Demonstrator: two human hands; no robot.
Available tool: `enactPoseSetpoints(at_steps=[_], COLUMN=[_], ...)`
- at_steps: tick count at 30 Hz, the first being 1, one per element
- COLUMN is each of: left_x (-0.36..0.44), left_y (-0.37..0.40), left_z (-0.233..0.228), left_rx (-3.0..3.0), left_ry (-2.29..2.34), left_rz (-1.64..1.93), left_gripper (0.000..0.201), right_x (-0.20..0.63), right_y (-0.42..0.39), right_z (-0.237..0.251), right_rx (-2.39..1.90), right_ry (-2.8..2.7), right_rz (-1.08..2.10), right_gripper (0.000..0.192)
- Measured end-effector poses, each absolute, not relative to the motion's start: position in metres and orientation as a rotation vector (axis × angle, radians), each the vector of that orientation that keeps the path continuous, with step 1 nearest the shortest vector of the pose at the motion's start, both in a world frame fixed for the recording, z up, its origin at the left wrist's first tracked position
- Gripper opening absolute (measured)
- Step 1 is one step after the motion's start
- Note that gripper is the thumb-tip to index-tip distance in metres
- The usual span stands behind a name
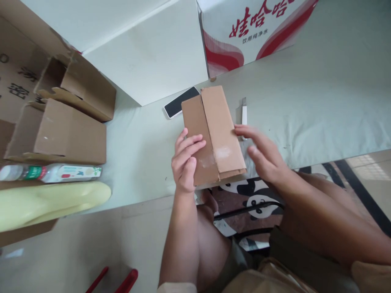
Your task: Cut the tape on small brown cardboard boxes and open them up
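Note:
A small brown cardboard box (224, 134) sits tilted at the table's front edge, its two top flaps folded in and meeting along a seam. My left hand (186, 160) grips its left side, with fingers spread over the left flap and the thumb at the near left corner. On the other side, the fingertips of my right hand (265, 152) touch the box's right edge; that thumb stands apart from the fingers. Just beyond the right hand lies a white utility knife (244, 112), partly hidden by the fingers. A dark-screened phone (183, 101) rests behind the box, which covers part of it.
Large white cartons (152, 57), one with red print (253, 32), stand at the back. To the left are open brown boxes (71, 134), a plastic bottle (76, 172) and a pale yellow object (61, 201). A pale green cloth (320, 93) covers the table.

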State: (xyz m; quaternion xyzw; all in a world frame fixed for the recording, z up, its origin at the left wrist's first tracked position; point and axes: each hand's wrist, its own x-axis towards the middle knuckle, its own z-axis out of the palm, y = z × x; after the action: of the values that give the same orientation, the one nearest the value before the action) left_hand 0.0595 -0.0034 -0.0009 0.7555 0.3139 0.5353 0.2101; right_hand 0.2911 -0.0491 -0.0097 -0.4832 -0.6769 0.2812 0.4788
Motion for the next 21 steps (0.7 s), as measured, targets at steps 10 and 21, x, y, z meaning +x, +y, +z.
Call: enactPoseSetpoints(at_steps=[10, 21], left_x=[0.061, 0.057], left_y=[-0.010, -0.015], left_z=[-0.001, -0.003], left_rx=[2.072, 2.005], left_ry=[0.926, 0.915], left_rz=[1.514, 1.500], left_gripper=[0.036, 0.035], right_x=[0.294, 0.289], right_y=[-0.039, -0.038], right_z=[-0.049, -0.001], right_rx=[-1.905, -2.272], right_ry=[-1.827, -1.842], right_rz=[0.138, 0.672], right_gripper=[0.044, 0.033])
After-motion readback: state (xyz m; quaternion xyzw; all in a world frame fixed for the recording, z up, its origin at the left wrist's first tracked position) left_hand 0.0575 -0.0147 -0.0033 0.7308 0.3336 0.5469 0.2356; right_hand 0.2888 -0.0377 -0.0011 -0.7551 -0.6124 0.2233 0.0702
